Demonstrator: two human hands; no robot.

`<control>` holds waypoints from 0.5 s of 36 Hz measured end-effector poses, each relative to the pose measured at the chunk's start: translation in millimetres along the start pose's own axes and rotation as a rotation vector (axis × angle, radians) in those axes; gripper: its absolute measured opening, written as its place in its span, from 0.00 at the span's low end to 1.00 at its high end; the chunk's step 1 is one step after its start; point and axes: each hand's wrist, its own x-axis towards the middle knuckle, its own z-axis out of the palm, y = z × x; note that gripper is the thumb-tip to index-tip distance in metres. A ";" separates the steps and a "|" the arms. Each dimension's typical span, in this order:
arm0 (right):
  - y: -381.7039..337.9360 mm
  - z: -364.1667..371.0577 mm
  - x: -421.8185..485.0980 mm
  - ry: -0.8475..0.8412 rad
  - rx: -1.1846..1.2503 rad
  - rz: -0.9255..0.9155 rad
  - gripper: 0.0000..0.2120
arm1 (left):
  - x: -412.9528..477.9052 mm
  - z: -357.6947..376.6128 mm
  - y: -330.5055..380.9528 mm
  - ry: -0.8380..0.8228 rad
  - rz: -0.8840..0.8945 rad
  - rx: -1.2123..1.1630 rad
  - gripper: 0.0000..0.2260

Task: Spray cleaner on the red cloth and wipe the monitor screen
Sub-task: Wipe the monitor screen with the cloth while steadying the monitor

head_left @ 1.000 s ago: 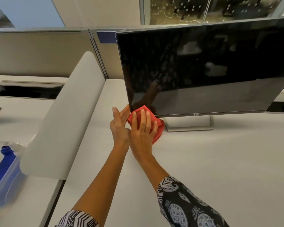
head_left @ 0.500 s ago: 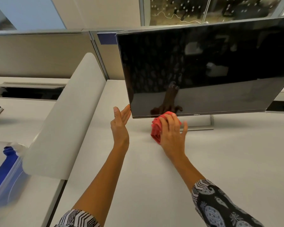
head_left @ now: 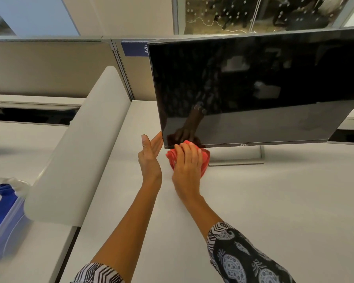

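Red cloth (head_left: 204, 158) back leftward under right hand (head_left: 187, 164)

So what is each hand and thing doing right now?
Black flat monitor: switched off, tilted, standing on the white desk.
Crumpled red cloth: bunched under the right hand, at the monitor's bottom edge.
Right hand: pressing the cloth.
Left hand: open, fingertips at the monitor's lower left corner.
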 end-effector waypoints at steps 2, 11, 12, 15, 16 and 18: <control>-4.2 0.9 3.4 0.010 0.015 -0.040 0.30 | 0.3 -0.4 0.8 -0.001 0.010 0.007 0.31; 31.6 -22.8 14.3 0.116 0.203 0.057 0.20 | 2.6 -2.7 -1.3 0.015 -0.001 -0.010 0.24; 34.7 -28.3 17.7 0.154 0.229 0.099 0.20 | 2.6 -1.9 -1.7 0.018 0.000 -0.016 0.23; 38.3 -42.4 30.1 0.255 0.314 0.221 0.23 | 2.3 0.0 -3.2 0.026 -0.004 -0.025 0.25; 37.5 -46.2 34.3 0.283 0.335 0.250 0.23 | 2.3 0.1 -3.5 0.027 -0.006 -0.029 0.26; 33.7 -50.9 42.4 0.328 0.344 0.291 0.22 | 2.4 0.0 -3.3 0.025 -0.010 -0.037 0.28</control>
